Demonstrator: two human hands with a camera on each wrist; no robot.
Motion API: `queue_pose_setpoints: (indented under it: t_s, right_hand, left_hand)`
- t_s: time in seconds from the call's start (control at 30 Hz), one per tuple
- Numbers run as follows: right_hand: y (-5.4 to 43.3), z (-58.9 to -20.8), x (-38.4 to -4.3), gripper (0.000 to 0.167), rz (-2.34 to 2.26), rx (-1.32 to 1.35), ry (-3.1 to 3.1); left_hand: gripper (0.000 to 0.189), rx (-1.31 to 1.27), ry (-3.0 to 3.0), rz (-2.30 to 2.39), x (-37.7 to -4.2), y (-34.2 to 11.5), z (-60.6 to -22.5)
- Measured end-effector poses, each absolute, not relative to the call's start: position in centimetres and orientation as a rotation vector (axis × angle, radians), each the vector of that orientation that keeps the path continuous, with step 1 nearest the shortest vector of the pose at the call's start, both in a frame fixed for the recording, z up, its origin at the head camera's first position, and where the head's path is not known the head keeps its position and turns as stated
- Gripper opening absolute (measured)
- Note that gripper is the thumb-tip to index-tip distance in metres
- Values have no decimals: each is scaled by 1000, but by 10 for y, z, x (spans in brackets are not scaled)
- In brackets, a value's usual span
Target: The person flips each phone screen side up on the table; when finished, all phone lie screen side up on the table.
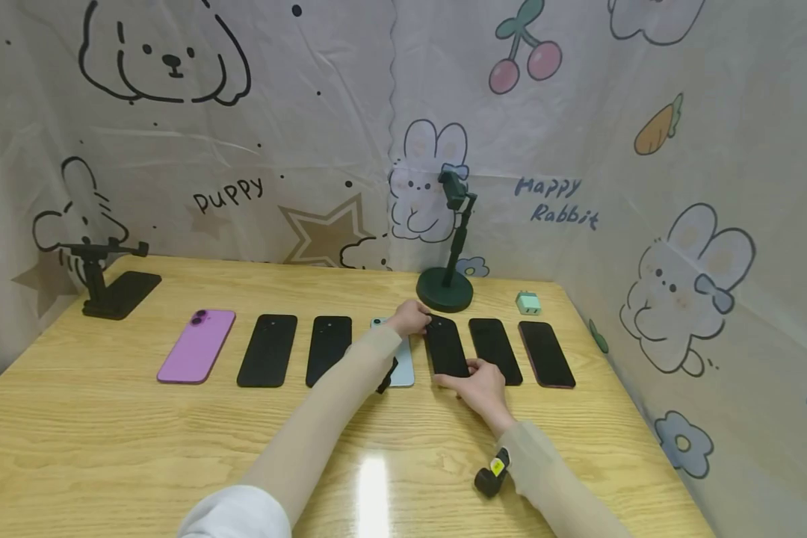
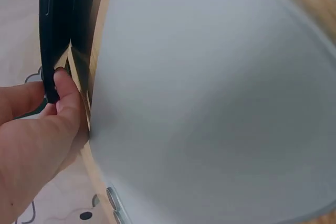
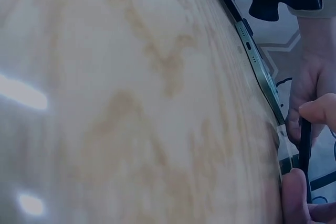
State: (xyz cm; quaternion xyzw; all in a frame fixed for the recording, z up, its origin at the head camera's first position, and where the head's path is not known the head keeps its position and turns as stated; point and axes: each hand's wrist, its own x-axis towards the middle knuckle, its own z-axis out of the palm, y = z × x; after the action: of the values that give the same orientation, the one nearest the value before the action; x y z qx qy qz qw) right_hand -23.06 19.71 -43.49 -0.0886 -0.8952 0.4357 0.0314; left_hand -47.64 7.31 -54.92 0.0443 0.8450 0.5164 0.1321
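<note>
A black phone (image 1: 447, 348) is held at both ends, tilted slightly off the wooden table. My left hand (image 1: 410, 318) pinches its upper left corner; in the left wrist view, thumb and fingers close on the black phone's end (image 2: 48, 51). At the lower right corner my right hand (image 1: 482, 388) grips it, and the right wrist view catches the phone edge-on (image 3: 305, 148) between thumb and finger. Under my left wrist lies a light blue phone (image 1: 403, 366), partly hidden by the arm. Just right of the held one lies another black phone (image 1: 496, 350).
More phones lie in the row: a purple phone (image 1: 197, 347), black phones (image 1: 267, 350) left of my arm, and a dark phone (image 1: 547, 354) at right. Behind stand a round-based stand (image 1: 445, 291), a charger plug (image 1: 528, 302) and a black phone holder (image 1: 117, 295). Printed cloth (image 1: 336, 149) hangs behind.
</note>
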Motion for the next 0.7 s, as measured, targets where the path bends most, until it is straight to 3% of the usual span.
queue_pose_setpoints:
  t_s: [0.53, 0.7]
  right_hand:
    - [200, -438, -228, 78, 1587, -353, -2641]
    - [201, -440, -225, 68, 1714, -338, -2549]
  left_hand:
    - [38, 140, 1992, 1786, -463, 70, -544]
    - [41, 126, 1854, 1777, -419, 62, -493]
